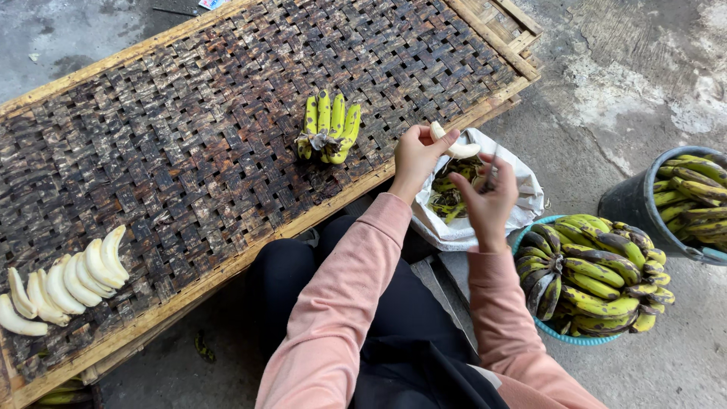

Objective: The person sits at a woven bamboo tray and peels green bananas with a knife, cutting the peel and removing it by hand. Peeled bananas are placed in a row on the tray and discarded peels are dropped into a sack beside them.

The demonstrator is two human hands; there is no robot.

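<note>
My left hand (416,155) holds a peeled pale banana (457,146) above a white sack (522,198) that has green peels inside. My right hand (485,201) hovers just below and to the right of the banana, with a thin dark object, perhaps a knife, showing between its fingers. A small bunch of green-yellow bananas (327,126) lies on the woven bamboo tray (189,136) just left of my left hand. Several peeled bananas (64,282) lie in a row at the tray's near left corner.
A blue basket (579,338) heaped with spotted green bananas (594,276) stands to my right. A dark bucket (636,201) with more bananas stands further right. Concrete floor surrounds the tray; my dark-trousered knees sit against its near edge.
</note>
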